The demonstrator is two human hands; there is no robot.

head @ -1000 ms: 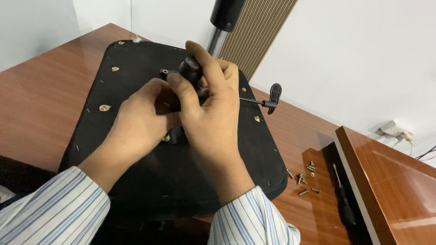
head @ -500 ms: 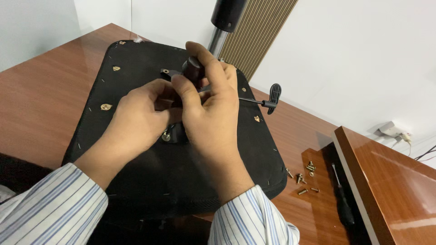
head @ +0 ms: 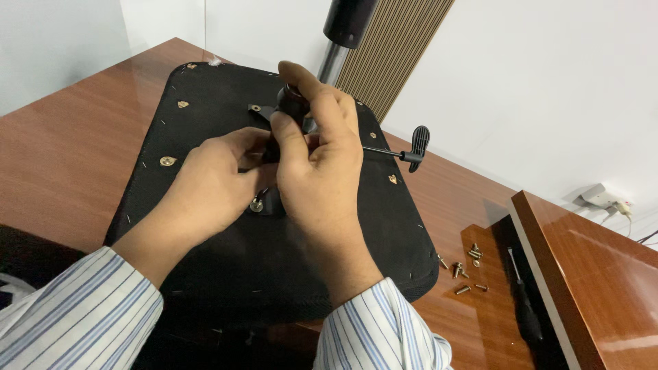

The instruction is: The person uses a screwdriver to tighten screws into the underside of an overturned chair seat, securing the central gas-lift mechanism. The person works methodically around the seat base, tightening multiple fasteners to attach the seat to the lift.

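Wooden desk [head: 62, 151] bare leftward; right hand [head: 319, 161] gripping screwdriver handle [head: 291, 103], left hand [head: 212, 185] curled beside mechanism on seat underside [head: 205, 89].

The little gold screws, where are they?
In the head view, the small loose brass screws lie on the wooden table, right of the black upturned seat pad, beside a black-handled screwdriver.
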